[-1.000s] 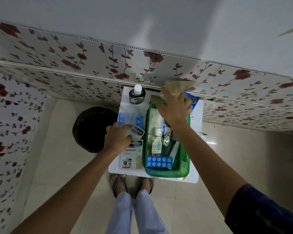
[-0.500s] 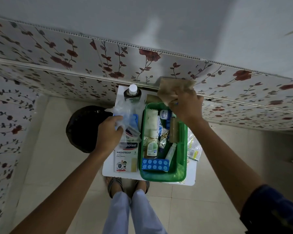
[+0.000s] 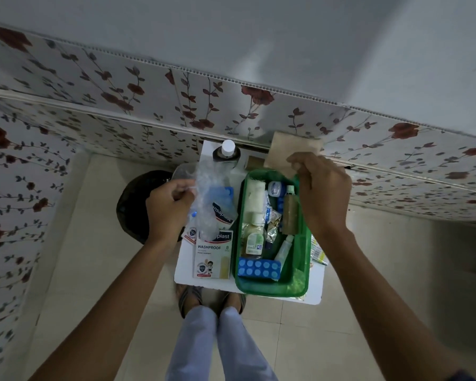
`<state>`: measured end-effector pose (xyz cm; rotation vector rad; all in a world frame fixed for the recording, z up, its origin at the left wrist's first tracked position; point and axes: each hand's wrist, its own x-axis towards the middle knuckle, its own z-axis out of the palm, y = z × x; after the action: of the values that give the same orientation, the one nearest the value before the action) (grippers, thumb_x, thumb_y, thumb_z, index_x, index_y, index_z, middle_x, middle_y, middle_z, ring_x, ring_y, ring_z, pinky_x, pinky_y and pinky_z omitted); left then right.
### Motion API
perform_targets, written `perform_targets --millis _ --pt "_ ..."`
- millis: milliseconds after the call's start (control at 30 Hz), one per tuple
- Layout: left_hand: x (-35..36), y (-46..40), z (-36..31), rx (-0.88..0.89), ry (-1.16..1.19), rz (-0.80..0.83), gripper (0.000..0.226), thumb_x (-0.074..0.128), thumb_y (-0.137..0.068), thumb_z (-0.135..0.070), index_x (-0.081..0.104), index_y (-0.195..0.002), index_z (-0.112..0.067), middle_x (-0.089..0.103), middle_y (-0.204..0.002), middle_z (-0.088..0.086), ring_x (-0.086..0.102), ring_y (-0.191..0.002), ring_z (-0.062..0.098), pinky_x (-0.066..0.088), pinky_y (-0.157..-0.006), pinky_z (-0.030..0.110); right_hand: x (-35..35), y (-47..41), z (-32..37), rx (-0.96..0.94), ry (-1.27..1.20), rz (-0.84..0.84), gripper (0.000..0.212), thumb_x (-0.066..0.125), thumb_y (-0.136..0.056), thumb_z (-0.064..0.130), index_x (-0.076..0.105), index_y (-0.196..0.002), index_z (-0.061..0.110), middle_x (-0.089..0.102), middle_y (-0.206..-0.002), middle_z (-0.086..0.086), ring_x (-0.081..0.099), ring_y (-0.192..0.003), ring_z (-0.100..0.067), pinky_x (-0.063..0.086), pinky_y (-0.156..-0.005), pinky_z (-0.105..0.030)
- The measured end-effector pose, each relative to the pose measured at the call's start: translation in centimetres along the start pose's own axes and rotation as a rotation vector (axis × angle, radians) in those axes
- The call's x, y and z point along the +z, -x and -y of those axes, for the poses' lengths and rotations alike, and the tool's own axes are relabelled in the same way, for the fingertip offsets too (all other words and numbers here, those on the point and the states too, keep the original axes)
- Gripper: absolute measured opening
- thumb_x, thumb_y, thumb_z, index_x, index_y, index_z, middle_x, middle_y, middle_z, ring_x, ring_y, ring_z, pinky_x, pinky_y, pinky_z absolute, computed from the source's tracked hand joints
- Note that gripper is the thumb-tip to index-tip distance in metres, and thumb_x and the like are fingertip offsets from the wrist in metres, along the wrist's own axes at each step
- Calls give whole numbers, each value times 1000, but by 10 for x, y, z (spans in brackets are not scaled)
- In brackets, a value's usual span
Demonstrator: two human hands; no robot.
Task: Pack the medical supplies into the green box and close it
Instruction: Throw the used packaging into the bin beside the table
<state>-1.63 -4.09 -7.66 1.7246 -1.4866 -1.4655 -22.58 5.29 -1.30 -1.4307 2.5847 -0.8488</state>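
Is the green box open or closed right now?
Open. The green box has no lid on it, so the blue blister pack and small bottle inside are plainly visible.

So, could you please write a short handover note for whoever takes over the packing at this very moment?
Left hand: lifting a clear plastic bag above the plaster boxes.
Right hand: pinching a brown paper packet at the green box's far rim.
Done: bottles, tubes and the blue blister pack are in the box.
Left: pack the bag, packet, plaster boxes, dark bottle and the strips right of the box; then close it. No lid in view.
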Motion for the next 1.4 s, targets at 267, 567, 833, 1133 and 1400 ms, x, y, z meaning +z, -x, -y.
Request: perform_targets --millis 267,567,833,1133,1400 --pt "-18 14 -1 -58 113 75 16 60 -84 -4 65 -95 -14 63 -79 -7 59 -72 5 49 -61 7 14 -16 -3 109 243 412 70 58 -68 -4 43 -132 17 47 -140 -8 31 -133 -28 26 -103 -44" --pt "0 18 3 -42 137 104 16 62 -82 -3 66 -92 -15 64 -79 -6 60 -75 8 50 -69 14 38 -47 -40 -39 127 262 22 53 -84 13 72 -94 16 75 -89 -9 67 -79 -27 49 -82 -32" --pt "-5 30 -15 -24 206 54 23 59 -83 -2 63 -101 -16 64 -85 -4 61 -80 10 52 -76 23 -17 -18 16 37 -128 -120 26 45 -83 9 68 -95 8 69 -82 -2 58 -71 -13 41 -62 -15" --pt "-45 57 -11 -247 591 148 22 54 -90 -22 67 -102 -8 71 -99 8 67 -91 17 54 -81 34 63 63 111 312 -452 387 18 57 -83 3 66 -98 10 67 -96 -2 55 -88 -13 34 -68 -13" --pt "-131 1 65 -135 76 51 32 69 -68 -13 60 -94 -30 67 -96 4 63 -91 24 54 -79 42 176 48 157 -122 -464 938 61 75 -71 16 50 -127 13 56 -128 -10 48 -114 -11 33 -84 -4"
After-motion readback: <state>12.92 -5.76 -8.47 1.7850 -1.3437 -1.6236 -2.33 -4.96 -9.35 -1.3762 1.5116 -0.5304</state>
